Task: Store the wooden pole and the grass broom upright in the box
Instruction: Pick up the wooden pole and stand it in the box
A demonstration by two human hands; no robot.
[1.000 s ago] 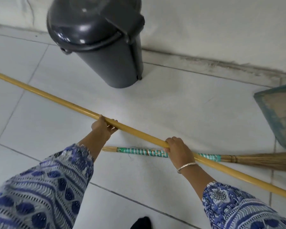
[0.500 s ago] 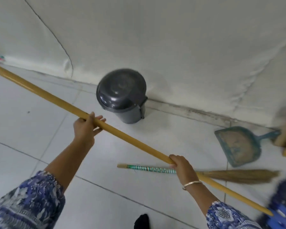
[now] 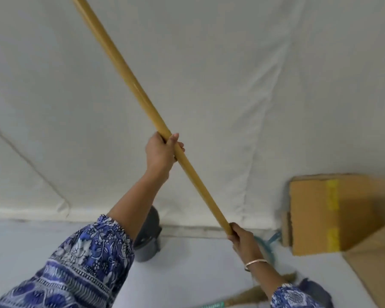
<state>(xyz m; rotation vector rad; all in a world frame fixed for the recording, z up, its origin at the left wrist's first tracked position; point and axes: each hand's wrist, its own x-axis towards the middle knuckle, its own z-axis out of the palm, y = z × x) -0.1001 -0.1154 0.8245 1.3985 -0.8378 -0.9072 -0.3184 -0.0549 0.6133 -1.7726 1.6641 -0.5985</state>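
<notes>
A long yellow wooden pole [image 3: 129, 73] slants steeply from the top left down to the lower middle. My left hand [image 3: 161, 152] grips it at mid-length, raised high. My right hand [image 3: 242, 240] grips its lower part near the floor. The grass broom [image 3: 252, 296] lies on the floor at the bottom, partly hidden behind my right arm, with its green-banded handle showing at the frame's edge. The cardboard box [image 3: 333, 214] stands at the right against the wall, blurred, to the right of both hands.
A dark grey lidded bin [image 3: 149, 238] stands by the wall, partly behind my left arm. A teal dustpan handle [image 3: 270, 240] shows beside the box. A white cloth-covered wall [image 3: 231, 85] fills the background. A dark blue object [image 3: 313, 290] sits at bottom right.
The pole has swung from nearly level to steeply tilted, its left end raised high. My left hand rose with it. The view turned right, bringing the cardboard box into sight.
</notes>
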